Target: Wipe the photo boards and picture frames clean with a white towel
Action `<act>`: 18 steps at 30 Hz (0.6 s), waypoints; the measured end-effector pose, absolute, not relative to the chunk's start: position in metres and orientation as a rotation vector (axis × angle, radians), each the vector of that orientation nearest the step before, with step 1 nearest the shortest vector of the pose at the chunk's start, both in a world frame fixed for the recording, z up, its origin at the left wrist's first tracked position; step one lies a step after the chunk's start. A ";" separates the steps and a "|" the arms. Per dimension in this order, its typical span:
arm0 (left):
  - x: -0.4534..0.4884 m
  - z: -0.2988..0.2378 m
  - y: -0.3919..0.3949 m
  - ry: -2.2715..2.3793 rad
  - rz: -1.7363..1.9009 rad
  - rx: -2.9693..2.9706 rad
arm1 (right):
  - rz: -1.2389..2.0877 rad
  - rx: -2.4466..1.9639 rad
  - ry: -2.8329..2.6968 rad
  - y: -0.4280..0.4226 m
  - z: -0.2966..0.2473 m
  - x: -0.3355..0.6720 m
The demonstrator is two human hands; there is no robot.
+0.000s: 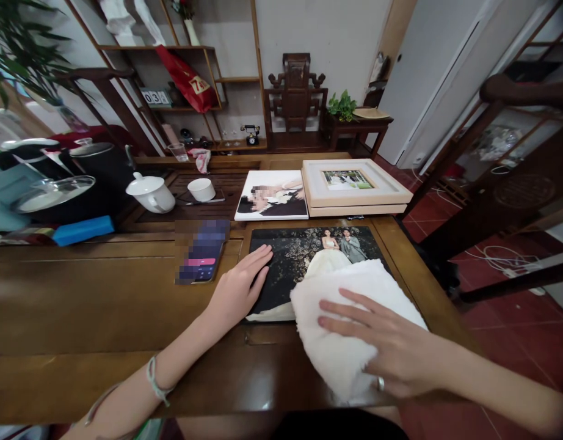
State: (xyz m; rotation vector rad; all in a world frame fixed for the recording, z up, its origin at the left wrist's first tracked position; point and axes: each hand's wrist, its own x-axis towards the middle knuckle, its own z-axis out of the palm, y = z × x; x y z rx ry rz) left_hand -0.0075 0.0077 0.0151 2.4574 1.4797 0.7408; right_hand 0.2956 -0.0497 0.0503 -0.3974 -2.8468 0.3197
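A dark-background photo panel (pixel 281 269), showing two people in wedding clothes, lies flat on the wooden table. My left hand (pixel 242 281) rests on its left edge with the fingers stretched out. On the panel's right and near side lies a fluffy white cloth (pixel 355 278), which covers much of the picture and hangs past its near edge. My right hand (pixel 391 345) holds this cloth, several fingers spread flat over the top and a ringed finger bent at the lower edge. The thumb is hidden.
Behind the panel sit a white photo board (pixel 272 208) and a pale-framed picture (pixel 359 195). A phone (pixel 203 250) lies to the left. Further left are a lidded white cup (pixel 151 192), a small white bowl (pixel 201 189) and a blue block (pixel 83 230). A dark chair (pixel 505 177) stands at right.
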 end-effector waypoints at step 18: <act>-0.007 0.014 0.007 1.480 0.741 2.458 | 0.366 -0.499 -2.863 -0.049 0.052 0.297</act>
